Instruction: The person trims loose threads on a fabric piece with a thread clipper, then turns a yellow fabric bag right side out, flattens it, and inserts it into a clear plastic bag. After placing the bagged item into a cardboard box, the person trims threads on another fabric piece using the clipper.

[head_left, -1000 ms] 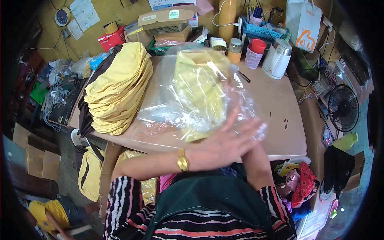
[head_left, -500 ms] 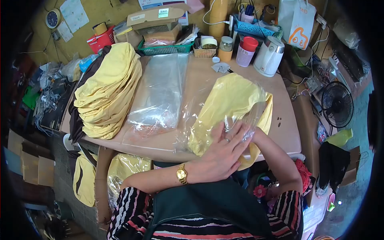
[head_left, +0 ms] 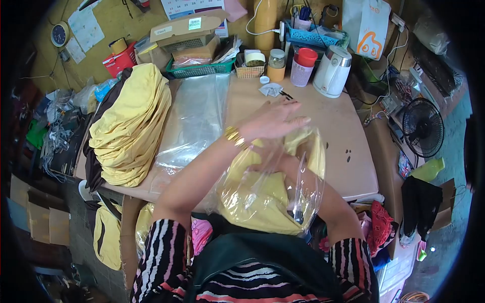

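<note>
My left hand (head_left: 273, 119), above a gold watch, is held over the table with its fingers stretched out and nothing in them. Just below it, my right hand (head_left: 270, 156) shows blurrily through clear plastic, its fingers round a fold of yellow cloth (head_left: 255, 202). That cloth bulges inside a clear plastic bag (head_left: 312, 194), which hangs over the table's front edge against my dark apron. Another part of the yellow cloth stands up beside my right forearm. The glossy plastic partly hides the right fingers.
A tall pile of yellow cloth (head_left: 129, 126) lies at the table's left. Flat clear plastic bags (head_left: 194, 118) are stacked beside it. A kettle (head_left: 332, 71), a red-lidded container (head_left: 303, 66) and a green basket (head_left: 199, 68) stand along the back. A black fan (head_left: 423, 127) is at right.
The bag with the yellow cloth has moved from the tabletop towards my body and is bunched up. My left hand has lifted off it, up and away; my right hand has moved left.
</note>
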Tool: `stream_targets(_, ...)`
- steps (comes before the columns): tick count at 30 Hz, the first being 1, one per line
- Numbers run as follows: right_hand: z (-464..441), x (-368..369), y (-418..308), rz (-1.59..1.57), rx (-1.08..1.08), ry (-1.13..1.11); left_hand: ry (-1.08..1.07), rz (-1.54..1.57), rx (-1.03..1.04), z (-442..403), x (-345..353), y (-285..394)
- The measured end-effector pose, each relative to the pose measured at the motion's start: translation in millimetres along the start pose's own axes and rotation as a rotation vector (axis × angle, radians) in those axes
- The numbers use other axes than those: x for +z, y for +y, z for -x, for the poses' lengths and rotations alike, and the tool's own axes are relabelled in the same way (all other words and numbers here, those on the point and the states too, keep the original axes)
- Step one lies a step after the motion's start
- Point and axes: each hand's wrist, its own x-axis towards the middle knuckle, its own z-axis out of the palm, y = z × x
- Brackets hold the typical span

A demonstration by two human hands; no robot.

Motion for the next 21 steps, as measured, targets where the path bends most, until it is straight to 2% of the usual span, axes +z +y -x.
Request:
stream_targets(1, 3.3, -18.7, -9.0, 0.030, 0.028, -0.214, -0.027, -0.040, -0.117, -19.9, 22.0, -16.0)
stream_targets(2, 5.0, -9.9, -6.1, 0.033, 0.034, -0.209, 0.010, -0.102, -0.125, -32.0, 47.3, -27.7)
stream_targets(3, 5.0, 9.5, -1.6, -0.032, -0.039, -0.111, 0.046, -0.164, -0.132, -39.2, 69.9, -36.9)
stream_targets(4, 0.9, 27.3, 5.9, -0.094, -0.112, -0.013, -0.046, -0.175, -0.132, -43.6, 86.4, -44.5)
stream_targets(5, -9.8, 40.0, 12.9, -0.154, -0.135, -0.042, -0.137, -0.185, -0.131, -47.5, 98.4, -49.3)
stream_targets(6, -16.7, 50.1, 19.0, -0.151, -0.127, -0.039, -0.139, -0.185, -0.122, -51.0, 107.1, -51.6)
stream_targets(9, -32.0, 81.7, 32.6, 0.164, -0.122, 0.412, -0.055, -0.216, -0.056, -59.6, 118.5, -45.0)
stream_targets(11, -31.4, 97.0, 33.5, 0.369, -0.122, 0.695, 0.228, -0.077, 0.135, -59.0, 109.1, -14.2)
stream_targets(12, -29.7, 90.8, 33.5, 0.362, -0.118, 0.690, 0.166, -0.058, 0.175, -60.6, 101.4, 4.8)
stream_targets(13, -30.0, 81.8, 38.2, 0.288, -0.047, 0.476, 0.104, -0.039, 0.214, -62.6, 93.2, 27.0)
stream_targets(15, -29.6, 56.3, 51.4, 0.205, 0.018, 0.258, 0.092, 0.083, 0.387, -57.7, 88.1, 77.7)
stream_targets(16, -28.0, 41.1, 62.3, -0.073, 0.151, 0.029, 0.060, 0.065, 0.497, -51.2, 82.2, 107.0)
stream_targets(17, -28.6, 26.1, 74.4, -0.161, 0.300, -0.089, 0.027, 0.045, 0.608, -40.9, 77.9, 128.7)
stream_targets(18, -28.9, 9.4, 85.3, -0.229, 0.456, -0.200, 0.019, 0.049, 0.602, -27.0, 85.2, 135.8)
stream_targets(19, -24.9, 9.0, 88.0, -0.168, 0.546, -0.200, 0.223, 0.150, 0.731, -12.4, 92.0, 143.5)
stream_targets(20, -20.9, 8.5, 90.7, -0.110, 0.637, -0.204, 0.325, 0.208, 0.795, -5.2, 93.7, 144.4)
stream_targets(21, -12.1, 14.9, 90.3, -0.084, 0.527, -0.104, 0.430, 0.258, 0.858, 2.9, 91.2, 147.2)
